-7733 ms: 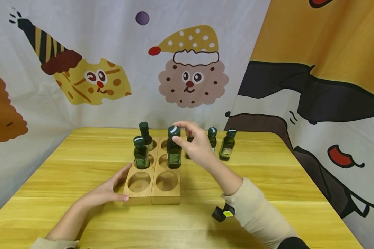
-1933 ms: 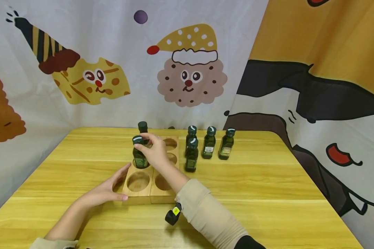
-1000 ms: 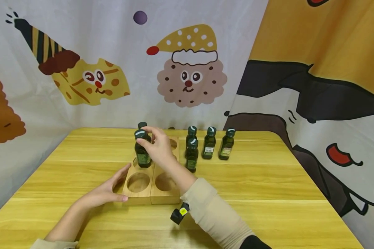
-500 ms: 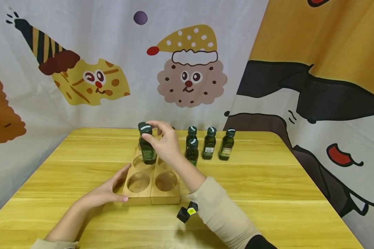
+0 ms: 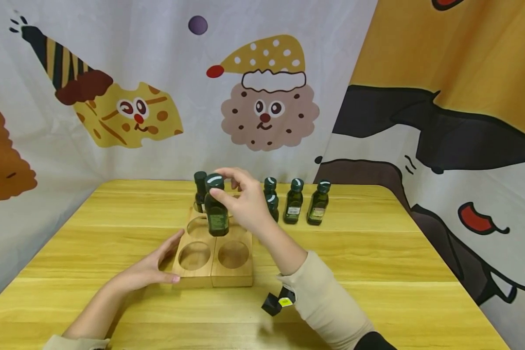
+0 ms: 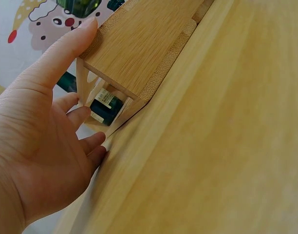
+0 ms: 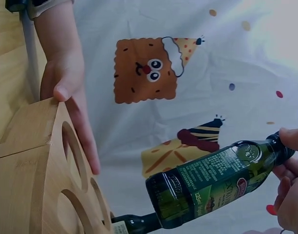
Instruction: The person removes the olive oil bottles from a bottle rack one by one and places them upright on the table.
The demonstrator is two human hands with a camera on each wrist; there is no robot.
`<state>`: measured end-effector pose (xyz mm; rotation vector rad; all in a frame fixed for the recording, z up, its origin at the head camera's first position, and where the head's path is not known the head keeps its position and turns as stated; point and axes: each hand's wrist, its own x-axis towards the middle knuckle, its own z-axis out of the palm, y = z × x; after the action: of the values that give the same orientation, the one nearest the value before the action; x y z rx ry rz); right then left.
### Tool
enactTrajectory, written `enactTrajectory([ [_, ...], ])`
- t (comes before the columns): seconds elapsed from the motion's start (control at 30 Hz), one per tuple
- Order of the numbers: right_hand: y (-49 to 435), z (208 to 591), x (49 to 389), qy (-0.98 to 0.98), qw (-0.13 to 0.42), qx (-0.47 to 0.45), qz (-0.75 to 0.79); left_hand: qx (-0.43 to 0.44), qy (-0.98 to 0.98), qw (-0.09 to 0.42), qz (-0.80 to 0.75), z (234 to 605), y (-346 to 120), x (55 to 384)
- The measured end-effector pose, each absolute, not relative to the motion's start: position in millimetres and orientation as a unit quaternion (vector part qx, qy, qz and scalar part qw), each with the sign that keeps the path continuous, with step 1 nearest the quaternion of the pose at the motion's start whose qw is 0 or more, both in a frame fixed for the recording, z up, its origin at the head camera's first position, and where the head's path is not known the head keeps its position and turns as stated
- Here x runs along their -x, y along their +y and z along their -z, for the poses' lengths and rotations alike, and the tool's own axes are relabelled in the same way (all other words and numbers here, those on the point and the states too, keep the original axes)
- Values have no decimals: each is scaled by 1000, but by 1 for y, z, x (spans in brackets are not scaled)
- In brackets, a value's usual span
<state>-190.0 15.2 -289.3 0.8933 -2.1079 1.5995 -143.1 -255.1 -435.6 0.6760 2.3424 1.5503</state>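
My right hand [image 5: 245, 199] pinches a small dark green olive oil bottle [image 5: 218, 218] by its capped neck. The bottle is upright above the middle of the wooden rack [image 5: 234, 280], its base lifted clear of the holes. In the right wrist view its green label [image 7: 214, 180] faces the camera. My left hand [image 5: 148, 267] rests against the rack's left side, thumb at the front corner and fingers spread along the edge. Another bottle [image 5: 200, 187] stands in the rack's back left hole. The left wrist view shows the left hand [image 6: 46, 136] beside the rack's open side.
To the right of the rack, several matching bottles stand on the wooden table [image 5: 354, 257], including one bottle [image 5: 293, 201] and another bottle [image 5: 319, 203] farther right. My right forearm partly hides the table. Behind hangs a printed curtain [image 5: 157, 160].
My right hand first set a bottle down right of the rack, then took another from the middle left hole, raised it and carried it rightward. The left hand has stayed in place.
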Motion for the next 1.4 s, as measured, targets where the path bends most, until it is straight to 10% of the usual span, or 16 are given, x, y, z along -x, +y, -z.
enactTrajectory([
  [1.4,126,294,186,-735,213,-308,-565,-230,807,123,-529,432,-253,142],
])
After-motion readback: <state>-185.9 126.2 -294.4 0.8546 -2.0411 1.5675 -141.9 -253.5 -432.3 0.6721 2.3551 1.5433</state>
